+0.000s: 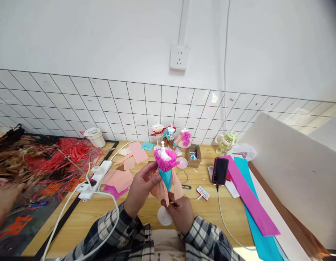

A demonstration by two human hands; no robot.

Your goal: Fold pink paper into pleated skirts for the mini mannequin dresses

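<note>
A small white dress form on a round base stands tilted between my hands. Bright magenta ruffled paper rings its top, and blue paper wraps the middle. Peach crepe paper hangs around the lower part. From the left, my left hand is closed on the peach paper against the form, thumb in front. My right hand is closed low down, at the peach paper's lower edge near the stem. Its fingertips are partly hidden, and whether they grip paper or stem is unclear.
Several decorated miniature dress forms stand behind, beside a small cardboard box. Cut peach paper lies left, near a power strip with cables. Right are a phone and long paper strips. Another person's hand is far left.
</note>
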